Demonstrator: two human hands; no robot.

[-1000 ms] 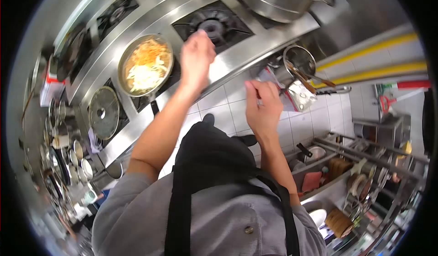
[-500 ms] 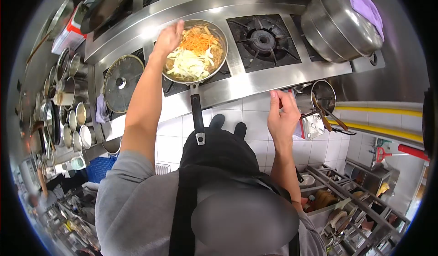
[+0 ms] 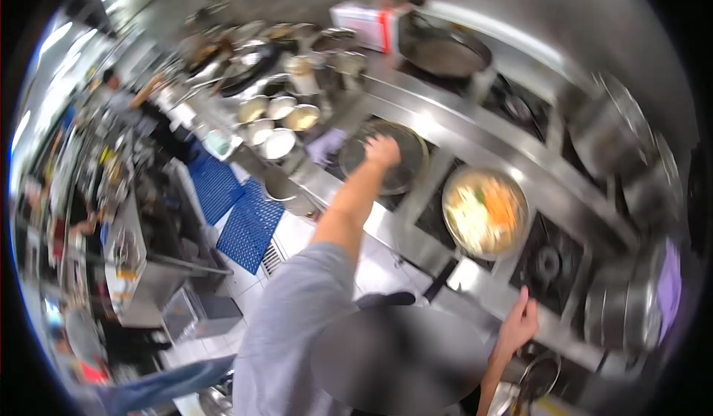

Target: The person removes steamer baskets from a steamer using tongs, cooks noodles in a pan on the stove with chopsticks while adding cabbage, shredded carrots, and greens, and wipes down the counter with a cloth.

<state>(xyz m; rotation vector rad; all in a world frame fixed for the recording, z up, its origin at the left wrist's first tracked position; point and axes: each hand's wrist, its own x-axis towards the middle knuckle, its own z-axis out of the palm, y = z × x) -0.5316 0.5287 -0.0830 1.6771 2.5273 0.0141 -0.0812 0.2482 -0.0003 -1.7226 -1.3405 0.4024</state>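
Observation:
My left hand (image 3: 382,151) is closed over the middle of a round pan lid (image 3: 407,169), where its knob is hidden under my fingers. The lid lies flat over the left burner. To its right, a frying pan (image 3: 522,230) stands on the stove with its black handle pointing toward me. Shredded carrot (image 3: 502,207) fills one side of the pan, and pale sliced vegetable (image 3: 468,212) the other. My right hand (image 3: 520,321) hovers near the stove's front edge, right of the pan. Its fingers are loosely bent, the thumb apart, and nothing shows in it.
A bare burner (image 3: 548,261) is right of the pan, then a large steel pot (image 3: 620,301) with a purple cloth (image 3: 669,290). Several small metal pots (image 3: 278,143) stand at left. Blue mats (image 3: 249,223) lie on the floor. Another person (image 3: 145,112) stands far left.
My left hand has moved left from above the frying pan to the middle of the lid. My view has turned left. My right hand stays raised near the stove front.

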